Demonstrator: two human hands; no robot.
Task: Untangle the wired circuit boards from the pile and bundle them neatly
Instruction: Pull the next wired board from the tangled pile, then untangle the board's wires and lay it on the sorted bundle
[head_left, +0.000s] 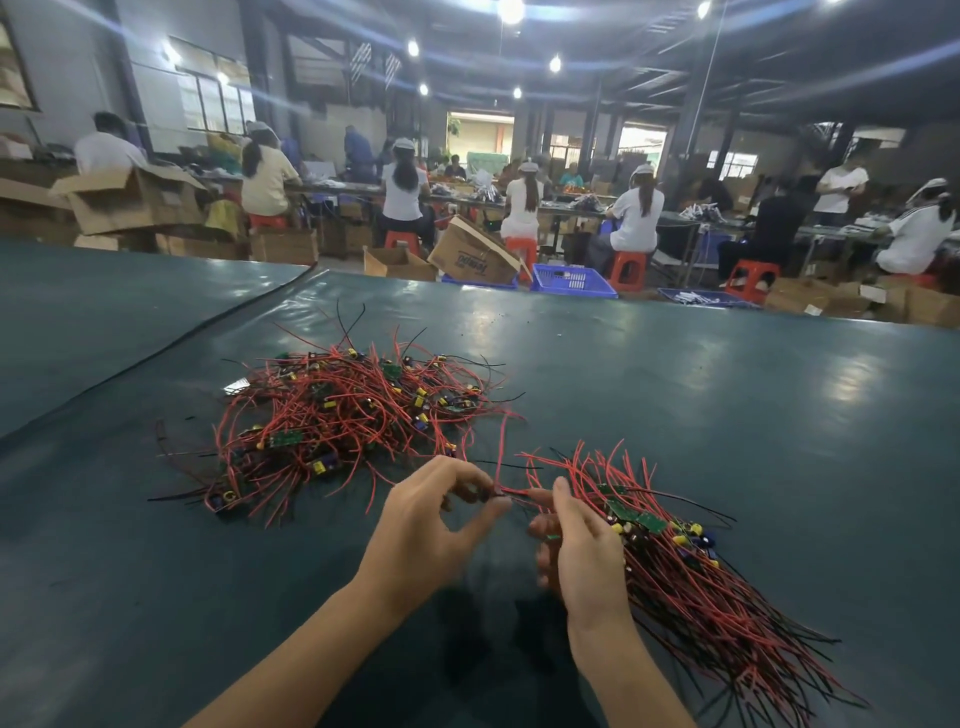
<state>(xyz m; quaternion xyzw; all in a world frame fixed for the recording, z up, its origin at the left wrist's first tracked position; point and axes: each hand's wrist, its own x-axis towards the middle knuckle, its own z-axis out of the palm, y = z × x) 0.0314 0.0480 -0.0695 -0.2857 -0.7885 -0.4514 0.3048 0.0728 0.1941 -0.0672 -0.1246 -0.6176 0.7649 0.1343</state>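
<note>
Head view: we are working at a dark green table (675, 374), with both hands low in the middle of the picture.

- Unsorted pile (343, 415): a wide tangle of red and black leads with small green boards and yellow parts, lying on the table to our left and ahead. It looks about as large as what we have sorted, perhaps larger.
- Sorted bundle (691, 571): at our right, boards gathered near the hand and leads fanning away toward the near right edge. The leads lie roughly parallel but loose. We see no tie or band on it.
- Left hand (431, 525): thumb and forefinger pinch the end of a red wire (511, 491); the other fingers are curled loosely behind.
- Right hand (582, 551): wrapped round the board end of the bundle, thumb raised beside the pinched wire. The lower fingers are blurred, so we cannot tell exactly how they lie.
- The pinched wire rises and runs back toward the pile's near edge.

Judgement: roughly midway. One piece is being added to the bundle. A large share remains to be untangled, and the bundle's final tidying is not yet done
</note>
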